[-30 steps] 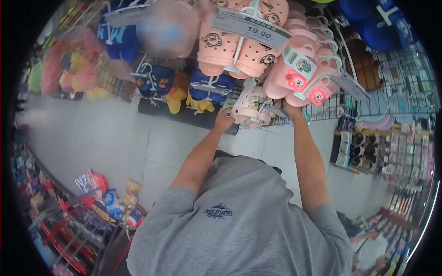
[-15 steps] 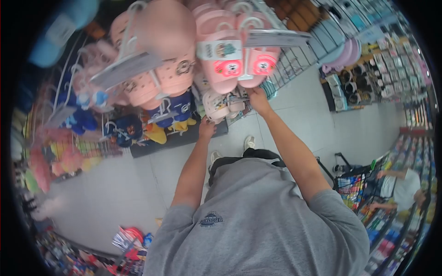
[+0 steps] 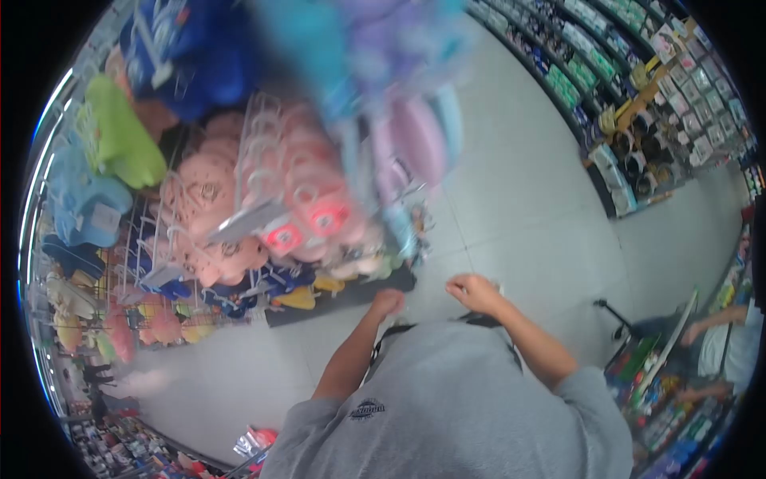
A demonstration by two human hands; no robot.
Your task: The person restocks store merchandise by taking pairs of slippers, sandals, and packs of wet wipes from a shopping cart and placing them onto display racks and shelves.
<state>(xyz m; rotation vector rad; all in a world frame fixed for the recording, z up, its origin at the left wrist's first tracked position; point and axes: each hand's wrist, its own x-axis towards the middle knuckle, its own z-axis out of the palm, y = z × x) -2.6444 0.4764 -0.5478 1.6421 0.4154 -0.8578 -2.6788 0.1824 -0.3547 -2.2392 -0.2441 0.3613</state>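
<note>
My left hand (image 3: 388, 303) is near the dark base at the foot of the shoe rack; its fingers are smeared by motion. Over the floor to its right, my right hand (image 3: 472, 292) has curled fingers, with nothing visible in them. Neither hand touches the hanging shoes. Pink slippers with red bear patches (image 3: 307, 227) and pink clogs (image 3: 211, 191) hang above and left of my hands. Purple slippers (image 3: 419, 140) hang nearer the aisle, partly blurred.
Blue and green shoes (image 3: 120, 136) hang at the upper left. A small-goods display (image 3: 638, 152) stands right, across the tiled floor (image 3: 511, 199). A person in a light top (image 3: 722, 343) is by a cart at the lower right.
Both hands have come away from the light clogs and drawn back toward my body. The view has swung right, bringing the purple slippers and another aisle into sight.
</note>
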